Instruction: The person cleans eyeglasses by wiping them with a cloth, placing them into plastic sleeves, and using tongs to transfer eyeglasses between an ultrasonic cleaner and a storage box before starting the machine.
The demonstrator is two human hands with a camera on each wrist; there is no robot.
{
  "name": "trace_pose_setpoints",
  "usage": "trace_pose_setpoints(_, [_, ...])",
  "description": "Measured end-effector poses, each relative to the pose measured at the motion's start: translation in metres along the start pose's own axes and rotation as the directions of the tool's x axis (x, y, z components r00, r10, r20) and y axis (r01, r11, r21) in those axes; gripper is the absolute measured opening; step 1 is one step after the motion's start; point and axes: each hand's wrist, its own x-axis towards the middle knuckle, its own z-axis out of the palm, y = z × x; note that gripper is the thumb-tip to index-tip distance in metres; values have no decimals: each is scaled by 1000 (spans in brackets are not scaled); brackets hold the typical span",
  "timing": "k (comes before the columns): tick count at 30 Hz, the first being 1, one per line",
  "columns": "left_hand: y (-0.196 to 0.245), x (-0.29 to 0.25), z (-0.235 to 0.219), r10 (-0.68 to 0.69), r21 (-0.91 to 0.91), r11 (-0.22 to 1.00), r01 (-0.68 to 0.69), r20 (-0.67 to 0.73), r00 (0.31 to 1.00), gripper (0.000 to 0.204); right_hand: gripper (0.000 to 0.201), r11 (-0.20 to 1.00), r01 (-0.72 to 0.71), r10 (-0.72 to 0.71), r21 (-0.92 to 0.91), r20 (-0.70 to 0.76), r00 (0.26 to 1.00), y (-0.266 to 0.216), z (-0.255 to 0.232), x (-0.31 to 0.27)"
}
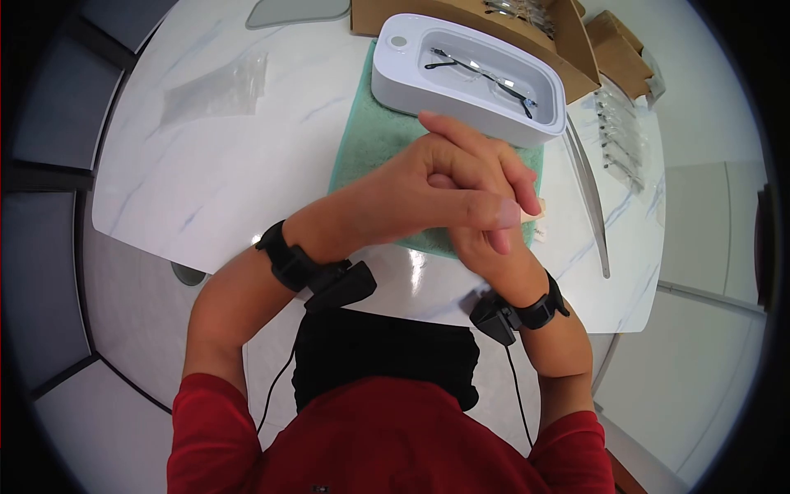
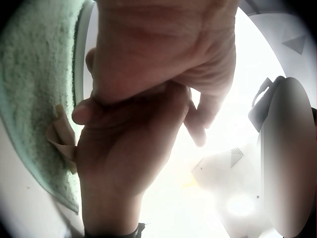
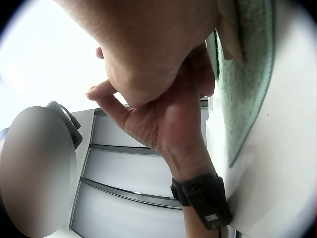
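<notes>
Both hands are clasped together, palm against palm, over the near part of a green towel (image 1: 354,156). My left hand (image 1: 436,177) grips the right, its thumb lying across the front and its fingers bent over the right hand. My right hand (image 1: 494,247) holds the left in turn, one fingertip showing at the upper left. Most of the right fingers are hidden in the head view. Just beyond the hands, a white oval-topped basin (image 1: 391,78) contains dark-framed glasses (image 1: 473,67). A beige piece of material (image 2: 63,136) lies on the towel.
Clear packaging (image 1: 214,90) lies on the left of the marbled table (image 1: 173,181). Behind the basin, a cardboard box (image 1: 576,53) holds more glasses. Wrapped glasses (image 1: 617,136) and a thin curved strip (image 1: 590,193) are at the right. A grey tray-like object (image 1: 296,10) lies at the far edge.
</notes>
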Motion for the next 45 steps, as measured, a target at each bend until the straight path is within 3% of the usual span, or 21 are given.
trace_pose_setpoints(4, [3,0,0,-57,12,998,57,-3,998,21,37,1000,29,-29,12,-1,1000,5,1,-2])
trace_pose_setpoints(7, [3,-1,-1,-63,35,997,63,-10,998,21,31,996,39,-38,77,-10,999,22,15,-6])
trace_pose_setpoints(14, [7,-1,1,-58,28,998,58,-10,998,21,33,995,88,-86,40,-48,995,26,20,-9])
trace_pose_setpoints(16, [6,-2,4,-73,56,996,77,-72,995,22,39,982,-107,110,156,-14,994,10,11,-7])
trace_pose_setpoints(17, [3,0,5,-73,60,995,78,-95,993,22,45,998,40,-39,41,-30,999,24,15,-11])
trace_pose_setpoints(20, [-3,-1,-3,-31,105,994,32,-11,999,25,37,991,110,-110,-78,8,994,19,7,-8])
trace_pose_setpoints(24, [-15,-11,-11,-6,127,992,10,-33,999,29,40,998,66,-66,7,-13,998,13,10,-9])
trace_pose_setpoints(26, [-11,-13,-11,-5,130,991,10,-37,999,28,46,994,-62,57,95,48,997,10,8,-8])
trace_pose_setpoints(30, [-3,-5,-3,-14,100,995,20,-56,998,25,51,998,54,-54,-10,25,998,13,9,-7])
trace_pose_setpoints(37, [2,-1,9,-43,48,998,48,-92,995,20,47,998,-14,13,64,22,1000,9,9,-5])
trace_pose_setpoints(39, [-7,-2,10,112,73,992,-106,-86,990,32,46,999,-8,7,45,31,999,8,8,-5])
trace_pose_setpoints(40, [-3,-2,9,112,74,992,-106,-87,990,32,46,998,-25,23,60,35,999,8,8,-5])
trace_pose_setpoints(42, [7,0,8,-67,40,997,71,-95,993,13,46,996,-42,39,74,39,998,8,9,-5])
trace_pose_setpoints(43, [6,0,7,-66,41,997,70,-95,993,13,46,997,-30,28,77,31,999,8,9,-5])
trace_pose_setpoints(45, [3,2,6,83,69,994,-82,-11,996,30,46,997,-17,16,80,21,1000,8,9,-5])
